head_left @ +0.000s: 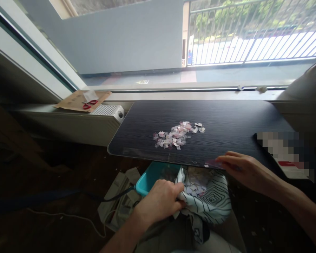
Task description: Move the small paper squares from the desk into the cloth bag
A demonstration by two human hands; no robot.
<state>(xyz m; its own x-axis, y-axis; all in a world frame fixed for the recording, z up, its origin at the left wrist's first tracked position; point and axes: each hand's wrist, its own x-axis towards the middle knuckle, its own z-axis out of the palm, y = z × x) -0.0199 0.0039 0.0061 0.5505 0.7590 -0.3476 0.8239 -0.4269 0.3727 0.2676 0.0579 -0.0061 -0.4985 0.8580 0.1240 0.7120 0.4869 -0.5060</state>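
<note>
A pile of small pink and white paper scraps (pixel 177 135) lies in the middle of a dark wood-grain table (pixel 226 119). My left hand (pixel 159 202) grips the edge of a white cloth with black line patterns (pixel 213 202), held below the table's front edge, with several scraps lying in its fold. My right hand (pixel 246 170) rests on the table's front edge, its fingers on a small flat pinkish card or scrap (pixel 213 163); whether it grips that piece is unclear.
A teal bin (pixel 152 175) stands under the table beside papers on the floor (pixel 118 200). A brown envelope (pixel 81 100) with red scissors (pixel 89 104) lies on the window ledge. A booklet (pixel 289 154) sits at the table's right.
</note>
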